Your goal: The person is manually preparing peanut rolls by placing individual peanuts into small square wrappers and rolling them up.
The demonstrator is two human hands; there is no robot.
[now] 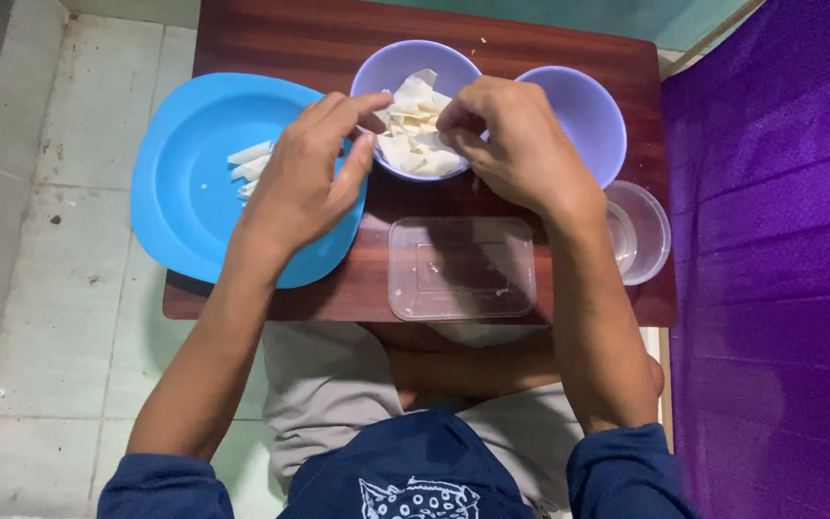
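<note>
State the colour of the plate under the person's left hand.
The plate under the left hand is bright blue, seen clearly in the head view.

Hidden from my view

My right hand covers part of the second bowl; my fingertips vanish among the wrappers.

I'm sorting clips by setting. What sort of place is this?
Probably a home, with food being prepared at floor level. A low wooden table stands on a tiled floor, holding a blue plate and a bowl of pale dough strips that both hands reach into.
</note>
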